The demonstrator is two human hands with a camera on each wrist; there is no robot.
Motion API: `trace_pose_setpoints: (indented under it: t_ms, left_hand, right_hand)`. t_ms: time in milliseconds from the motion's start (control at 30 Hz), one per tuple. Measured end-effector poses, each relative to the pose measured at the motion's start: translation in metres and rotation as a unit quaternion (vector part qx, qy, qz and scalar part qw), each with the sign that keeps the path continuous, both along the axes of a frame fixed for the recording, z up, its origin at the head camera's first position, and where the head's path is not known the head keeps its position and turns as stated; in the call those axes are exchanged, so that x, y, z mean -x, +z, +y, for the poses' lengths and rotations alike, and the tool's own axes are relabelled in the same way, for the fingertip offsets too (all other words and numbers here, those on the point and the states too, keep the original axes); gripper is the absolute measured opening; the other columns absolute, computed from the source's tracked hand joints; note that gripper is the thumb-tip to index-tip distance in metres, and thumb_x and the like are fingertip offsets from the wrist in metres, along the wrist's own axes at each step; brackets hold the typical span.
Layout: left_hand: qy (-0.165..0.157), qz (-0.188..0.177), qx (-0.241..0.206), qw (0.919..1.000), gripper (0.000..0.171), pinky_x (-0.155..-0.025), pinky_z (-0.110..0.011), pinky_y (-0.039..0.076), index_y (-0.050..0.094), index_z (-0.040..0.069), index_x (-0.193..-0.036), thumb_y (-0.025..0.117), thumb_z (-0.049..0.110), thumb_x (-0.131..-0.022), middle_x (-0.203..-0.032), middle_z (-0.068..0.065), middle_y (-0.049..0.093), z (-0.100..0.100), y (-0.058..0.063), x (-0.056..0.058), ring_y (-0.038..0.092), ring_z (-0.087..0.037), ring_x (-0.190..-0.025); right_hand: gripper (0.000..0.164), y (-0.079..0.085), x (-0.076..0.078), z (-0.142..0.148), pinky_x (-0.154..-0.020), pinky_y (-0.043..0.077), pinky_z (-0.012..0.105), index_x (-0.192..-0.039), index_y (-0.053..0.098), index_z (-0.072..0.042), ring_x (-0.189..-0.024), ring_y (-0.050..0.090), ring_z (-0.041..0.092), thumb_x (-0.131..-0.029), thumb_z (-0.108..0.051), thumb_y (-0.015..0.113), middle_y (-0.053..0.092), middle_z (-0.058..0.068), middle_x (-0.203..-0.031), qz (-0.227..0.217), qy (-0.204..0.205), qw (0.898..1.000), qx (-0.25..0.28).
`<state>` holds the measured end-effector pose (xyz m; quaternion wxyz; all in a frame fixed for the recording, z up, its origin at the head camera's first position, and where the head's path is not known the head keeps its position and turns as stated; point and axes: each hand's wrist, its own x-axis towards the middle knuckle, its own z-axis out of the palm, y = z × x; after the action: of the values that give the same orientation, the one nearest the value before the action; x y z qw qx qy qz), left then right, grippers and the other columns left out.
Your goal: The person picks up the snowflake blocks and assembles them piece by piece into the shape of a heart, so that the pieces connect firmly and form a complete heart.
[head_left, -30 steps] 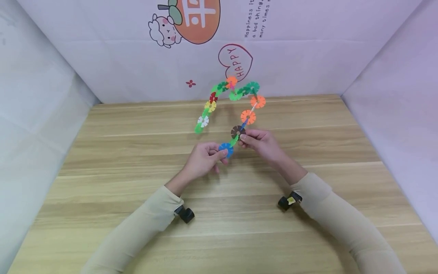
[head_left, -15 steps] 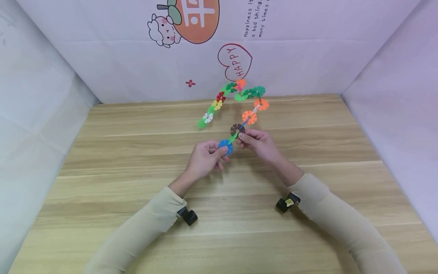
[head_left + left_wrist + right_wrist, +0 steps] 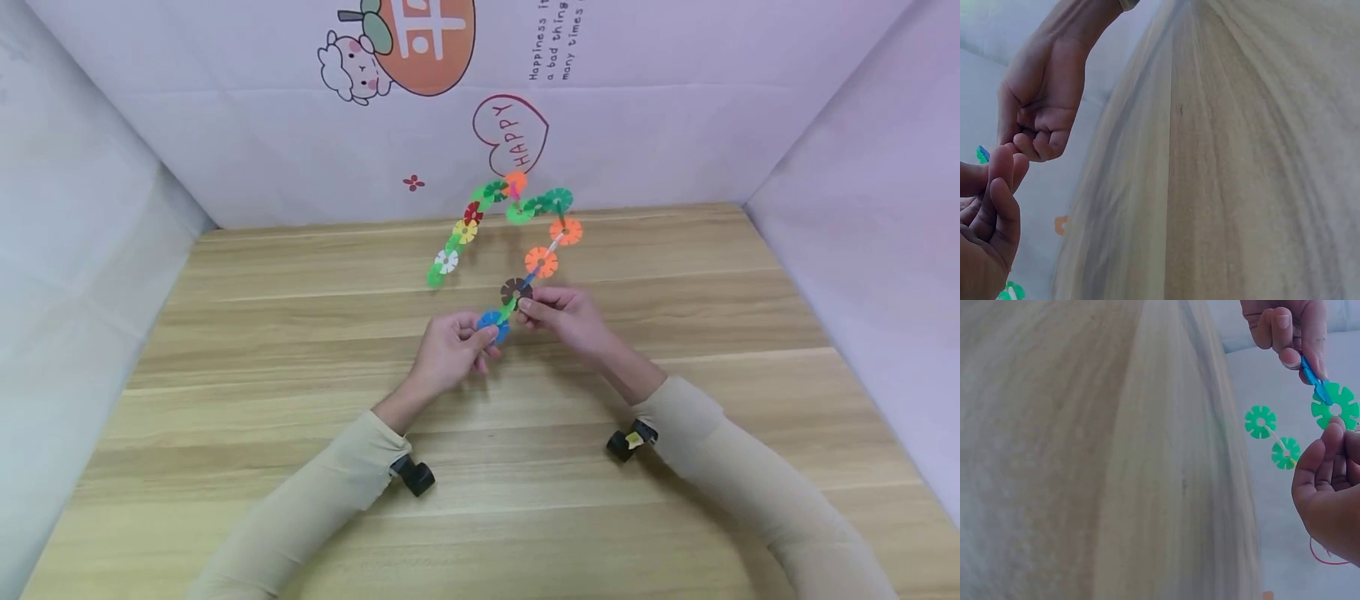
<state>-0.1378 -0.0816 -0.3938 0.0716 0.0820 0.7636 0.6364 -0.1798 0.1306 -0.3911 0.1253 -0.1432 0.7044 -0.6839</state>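
Observation:
A chain of slotted plastic snowflake discs (image 3: 541, 262) in many colours is held up above the table, bent into an open loop. At its near end my left hand (image 3: 448, 352) pinches a blue disc (image 3: 491, 323) between thumb and fingers. My right hand (image 3: 567, 320) pinches the dark brown disc (image 3: 514, 292) by its edge. Between these two sits a green disc (image 3: 1335, 407), seen face-on in the right wrist view with the blue disc (image 3: 1314, 378) slotted into it. The chain's far end is a green disc (image 3: 435, 277), hanging free at the left.
A light wood-grain table (image 3: 495, 500) lies beneath both hands. White cloth walls (image 3: 637, 125) stand at the back and both sides, the back one printed with cartoons and lettering. A black wrist camera (image 3: 415, 475) sits on the left sleeve, another (image 3: 630, 442) on the right.
The free part of the chain sways right, then back left. Both hands keep their pinch and shift only slightly.

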Motion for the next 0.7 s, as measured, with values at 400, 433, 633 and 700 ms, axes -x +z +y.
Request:
trace_pose_setpoints:
  t_ms: [400, 433, 633, 700]
  left_hand:
    - [-0.014, 0.017, -0.047, 0.9987, 0.017, -0.051, -0.034, 0.05, 0.072, 0.0, -0.097, 0.066, 0.016, -0.099, -0.08, -0.009, 0.075, -0.004, -0.004, 0.0, 0.06, -0.017, -0.049]
    - [-0.012, 0.016, -0.053, 0.9984, 0.017, -0.05, -0.032, 0.049, 0.073, 0.001, -0.099, 0.066, 0.016, -0.099, -0.08, -0.009, 0.075, -0.004, -0.003, 0.0, 0.06, -0.018, -0.049]
    - [0.001, 0.015, -0.073, 0.9972, 0.017, -0.048, -0.027, 0.047, 0.074, 0.002, -0.102, 0.067, 0.017, -0.099, -0.081, -0.011, 0.075, 0.0, -0.001, -0.001, 0.057, -0.02, -0.048]
    - [0.001, 0.016, -0.079, 0.9968, 0.017, -0.049, -0.027, 0.047, 0.074, 0.001, -0.101, 0.067, 0.017, -0.099, -0.083, -0.016, 0.074, 0.003, -0.002, 0.0, 0.056, -0.019, -0.048]
  right_hand:
    - [0.033, 0.003, 0.001, -0.001, -0.082, 0.057, 0.032, -0.109, 0.063, 0.015, -0.088, 0.063, 0.033, -0.101, -0.017, 0.064, 0.068, 0.021, -0.095, 0.012, -0.015, 0.999, -0.029]
    - [0.032, 0.003, 0.001, -0.001, -0.082, 0.056, 0.034, -0.108, 0.065, 0.014, -0.089, 0.063, 0.034, -0.1, -0.018, 0.064, 0.068, 0.023, -0.096, 0.015, -0.011, 0.999, -0.038]
    - [0.022, 0.003, -0.01, -0.002, -0.082, 0.056, 0.043, -0.106, 0.073, 0.001, -0.087, 0.064, 0.031, -0.098, -0.019, 0.068, 0.069, 0.022, -0.098, 0.028, 0.024, 0.994, -0.1]
    - [0.021, 0.004, -0.013, -0.004, -0.081, 0.056, 0.043, -0.108, 0.074, 0.0, -0.084, 0.064, 0.026, -0.098, -0.018, 0.069, 0.071, 0.017, -0.096, 0.03, 0.027, 0.994, -0.099]
